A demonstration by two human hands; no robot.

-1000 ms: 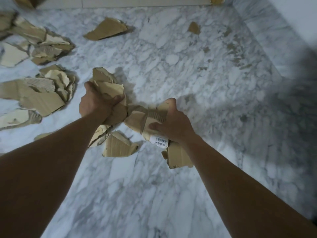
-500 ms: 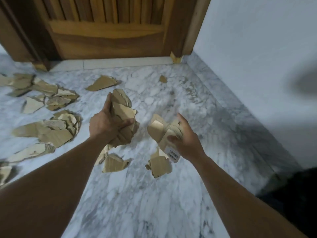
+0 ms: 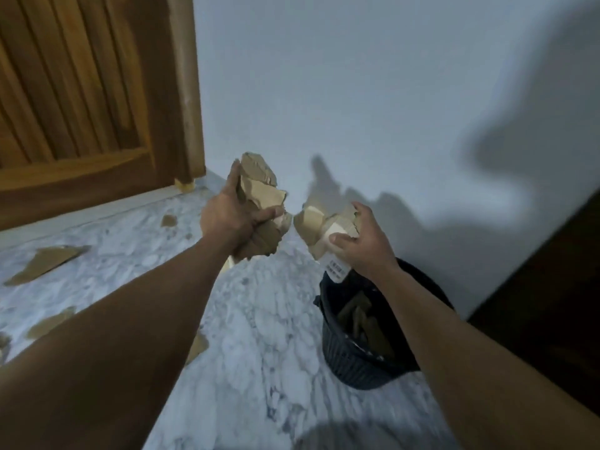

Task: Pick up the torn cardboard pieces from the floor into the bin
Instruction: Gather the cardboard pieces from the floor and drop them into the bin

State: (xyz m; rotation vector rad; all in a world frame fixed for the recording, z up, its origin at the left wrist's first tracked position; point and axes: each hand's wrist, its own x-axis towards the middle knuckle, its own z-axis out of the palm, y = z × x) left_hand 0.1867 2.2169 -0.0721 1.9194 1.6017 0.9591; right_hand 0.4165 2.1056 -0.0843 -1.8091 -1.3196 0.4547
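Observation:
My left hand (image 3: pixel 232 217) grips a thick bundle of torn cardboard pieces (image 3: pixel 259 186), held up in the air left of the bin. My right hand (image 3: pixel 362 243) holds a second bunch of cardboard pieces (image 3: pixel 316 222) with a white barcode label hanging below it, just above the far rim of the bin. The black ribbed bin (image 3: pixel 354 355) stands on the marble floor against the white wall, and brown cardboard lies inside it. More torn pieces (image 3: pixel 45 261) lie on the floor to the left.
A wooden door (image 3: pixel 87 102) with its frame fills the upper left. A white wall runs behind the bin. Dark furniture (image 3: pixel 552 303) stands at the right edge. Small cardboard scraps (image 3: pixel 168 220) dot the marble floor near the door.
Both hands have lifted their cardboard bundles off the floor and swung right. My view turned from the scattered pieces toward the wall, and the bin has come into sight under my right hand.

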